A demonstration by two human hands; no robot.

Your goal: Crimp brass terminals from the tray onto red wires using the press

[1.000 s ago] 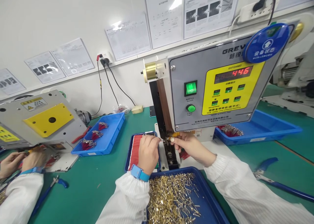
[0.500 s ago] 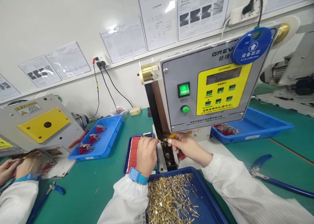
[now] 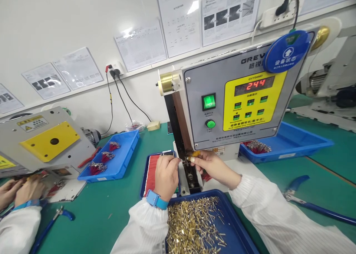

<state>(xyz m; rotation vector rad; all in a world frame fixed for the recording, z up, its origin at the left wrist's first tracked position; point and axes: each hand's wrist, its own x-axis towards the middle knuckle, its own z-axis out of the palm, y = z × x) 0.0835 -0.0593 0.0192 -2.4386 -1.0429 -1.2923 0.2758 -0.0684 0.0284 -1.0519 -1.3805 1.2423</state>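
My left hand [image 3: 167,176], with a blue wrist strap, is closed in a pinch at the crimping point [image 3: 187,161] of the grey crimping machine [image 3: 217,116]. From the other side, my right hand [image 3: 213,165] pinches close to the same spot. A thin piece shows between the fingertips, too small to name. Just beyond my left hand lies a small tray of red wires [image 3: 151,174], partly covered by it. Below both hands, a dark blue tray [image 3: 236,224] holds a heap of small gold metal pins [image 3: 191,224].
At right stand a blue bin [image 3: 303,142] with red-wired parts and blue-handled pliers [image 3: 296,194]. To the left are another blue bin [image 3: 119,168], a second machine [image 3: 50,139], a co-worker's hands [image 3: 27,191] and more pliers [image 3: 58,217].
The machine's display, dark before, now shows 244 in red. My hands have hardly moved. At the left edge the co-worker's hands have shifted slightly.
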